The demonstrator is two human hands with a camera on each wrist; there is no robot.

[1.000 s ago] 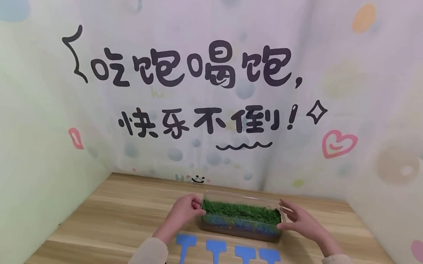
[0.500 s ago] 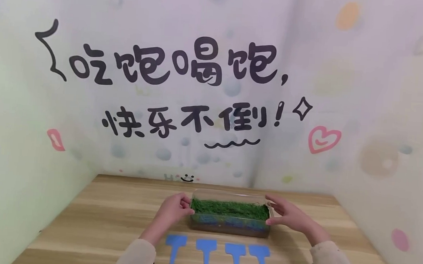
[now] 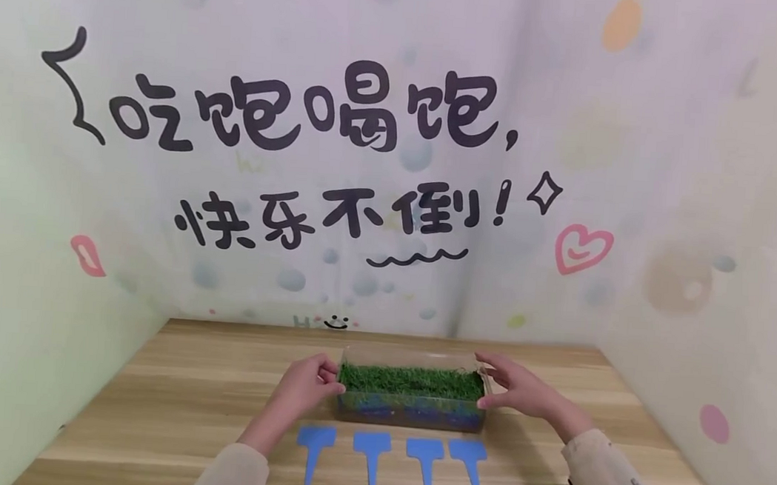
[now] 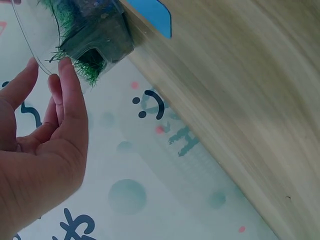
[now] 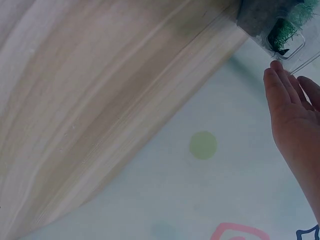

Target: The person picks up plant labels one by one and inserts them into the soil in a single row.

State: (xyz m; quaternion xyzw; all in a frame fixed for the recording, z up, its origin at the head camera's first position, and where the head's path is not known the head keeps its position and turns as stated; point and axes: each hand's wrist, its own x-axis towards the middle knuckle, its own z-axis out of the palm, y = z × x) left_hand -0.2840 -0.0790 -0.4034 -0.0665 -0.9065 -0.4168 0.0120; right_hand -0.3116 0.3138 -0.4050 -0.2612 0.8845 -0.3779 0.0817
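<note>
A clear plastic box (image 3: 411, 413) stands on the wooden table, with green artificial grass (image 3: 413, 382) inside and blue patches showing through its lower wall. My left hand (image 3: 306, 382) holds the box's left end, its thumb at the front corner. In the left wrist view the left fingertips (image 4: 65, 62) meet the end wall near the rim. At the other end, my right hand (image 3: 516, 387) grips with its thumb at the front corner and its fingers spread toward the back corner. The right wrist view shows those fingers (image 5: 277, 82) against the end wall; the thumb is mostly hidden.
Several blue T-shaped plant labels (image 3: 372, 443) lie in a row in front of the box, stems toward me. Behind the table (image 3: 205, 402) hangs a printed backdrop (image 3: 339, 180) with black lettering, and more pale sheeting encloses both sides.
The box has shifted slightly back and left relative to the blue labels, with both hands at its ends. The head view has turned right, so the whole scene sits further left.
</note>
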